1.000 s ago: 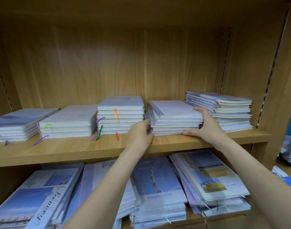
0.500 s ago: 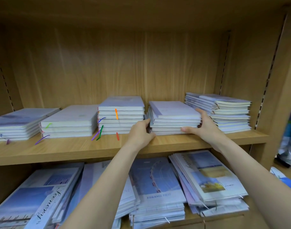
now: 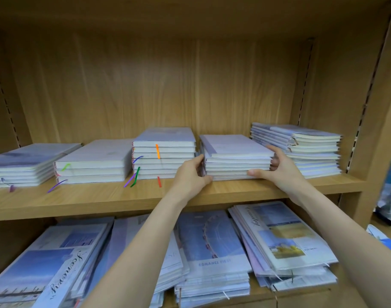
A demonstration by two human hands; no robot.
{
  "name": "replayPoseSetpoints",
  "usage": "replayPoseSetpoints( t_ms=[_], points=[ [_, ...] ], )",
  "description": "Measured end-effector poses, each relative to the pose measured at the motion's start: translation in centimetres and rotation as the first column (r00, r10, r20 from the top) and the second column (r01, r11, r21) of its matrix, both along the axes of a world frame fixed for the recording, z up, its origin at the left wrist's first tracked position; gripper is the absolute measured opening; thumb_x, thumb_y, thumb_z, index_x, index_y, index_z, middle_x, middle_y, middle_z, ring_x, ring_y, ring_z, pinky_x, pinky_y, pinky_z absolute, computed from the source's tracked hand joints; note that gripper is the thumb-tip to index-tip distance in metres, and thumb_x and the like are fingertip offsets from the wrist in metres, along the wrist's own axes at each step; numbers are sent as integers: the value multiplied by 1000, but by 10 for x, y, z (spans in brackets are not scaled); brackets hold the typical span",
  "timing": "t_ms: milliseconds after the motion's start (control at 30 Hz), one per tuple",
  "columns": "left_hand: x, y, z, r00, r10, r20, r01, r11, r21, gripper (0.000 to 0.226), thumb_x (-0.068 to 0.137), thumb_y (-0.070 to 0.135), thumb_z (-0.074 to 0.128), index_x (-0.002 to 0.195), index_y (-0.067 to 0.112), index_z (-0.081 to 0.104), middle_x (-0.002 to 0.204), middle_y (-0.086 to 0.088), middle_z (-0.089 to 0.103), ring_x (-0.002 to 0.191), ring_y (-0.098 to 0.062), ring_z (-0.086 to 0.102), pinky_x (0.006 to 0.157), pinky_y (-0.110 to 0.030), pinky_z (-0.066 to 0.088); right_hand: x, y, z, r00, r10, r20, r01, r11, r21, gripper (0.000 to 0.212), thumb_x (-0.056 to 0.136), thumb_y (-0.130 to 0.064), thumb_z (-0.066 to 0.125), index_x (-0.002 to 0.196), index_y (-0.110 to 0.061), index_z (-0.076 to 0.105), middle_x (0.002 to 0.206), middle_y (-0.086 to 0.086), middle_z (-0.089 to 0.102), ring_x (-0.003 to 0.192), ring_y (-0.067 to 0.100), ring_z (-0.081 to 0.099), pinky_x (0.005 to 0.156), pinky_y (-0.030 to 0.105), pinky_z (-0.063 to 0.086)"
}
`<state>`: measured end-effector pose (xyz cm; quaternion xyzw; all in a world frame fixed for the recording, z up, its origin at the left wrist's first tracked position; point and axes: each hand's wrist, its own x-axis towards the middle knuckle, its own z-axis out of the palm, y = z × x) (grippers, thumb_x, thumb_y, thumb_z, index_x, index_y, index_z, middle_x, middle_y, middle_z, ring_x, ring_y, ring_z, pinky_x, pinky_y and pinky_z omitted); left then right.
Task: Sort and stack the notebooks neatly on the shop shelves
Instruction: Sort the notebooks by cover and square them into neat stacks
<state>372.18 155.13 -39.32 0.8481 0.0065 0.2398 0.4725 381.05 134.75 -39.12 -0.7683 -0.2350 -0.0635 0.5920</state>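
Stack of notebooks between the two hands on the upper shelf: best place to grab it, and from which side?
Grip the stack of notebooks by its two short side faces, coming from the front, as the left hand and right hand do. It lies flat on the upper shelf with narrow gaps either side, so fingers fit there and clamp every notebook.

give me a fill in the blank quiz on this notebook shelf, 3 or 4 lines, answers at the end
1. The upper shelf holds ____ stacks of notebooks.
2. Both hands hold the stack that is ____ from the left.
3. The left hand is at that stack's left side and the right hand is at its ____ side.
4. The ribbon hanging highest on the middle stack is ____ in colour.

Answers: five; fourth; right; orange
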Motion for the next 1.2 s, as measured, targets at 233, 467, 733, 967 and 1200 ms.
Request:
replayPoseSetpoints(
  t_ms=[233, 467, 733, 967, 1200],
  points=[
    [4, -1, 2, 994, 22, -106, 0, 980, 197, 76, 83, 10, 64, 147, 23, 25, 134, 1, 52, 122, -18, 49, 102, -30, 40, -2, 3, 4, 1000, 8, 16, -7, 998, -57, 90, 72, -21, 79, 145, -20, 26, 128, -1, 46, 109, 9, 43, 91, 21, 33],
    [8, -5, 0, 992, 111, -62, -96, 975, 203, 72, 81, 6, 66, 143, 22, 34, 127, -1, 58, 117, -20, 53, 101, -33, 43, -4, 2, 6, 999, 41, -5, -42, 999, -31, 73, 78, -12, 73, 140, -16, 35, 122, -6, 48, 105, 6, 44, 74, 12, 37],
    [7, -4, 1, 987, 156, -32, -142, 954, 264, 55, 81, 2, 61, 134, 14, 47, 117, -9, 63, 111, -25, 57, 97, -39, 46, 0, 0, 6, 998, 55, -12, -55, 997, -48, 64, 77, -14, 74, 133, -11, 43, 121, -1, 57, 103, 9, 54, 68, 6, 44],
    [8, -3, -1, 985, 174, -17, -163, 948, 274, 55, 80, 7, 65, 132, 15, 48, 116, -8, 64, 111, -25, 58, 96, -40, 46, -1, 4, 6, 999, 36, 30, -33, 995, -95, 64, 78, -18, 73, 134, -12, 43, 126, 1, 56, 110, 12, 52, 87, 19, 39],
    [1, -5, 2, 995, 100, -19, -97, 986, 138, 50, 88, 3, 57, 136, 12, 45, 129, -6, 57, 119, -19, 53, 99, -23, 39, -2, 5, 6, 999, 31, 24, -29, 994, -105, 69, 77, -22, 74, 137, -14, 41, 132, 3, 54, 115, 13, 51, 93, 24, 38]
  ],
)
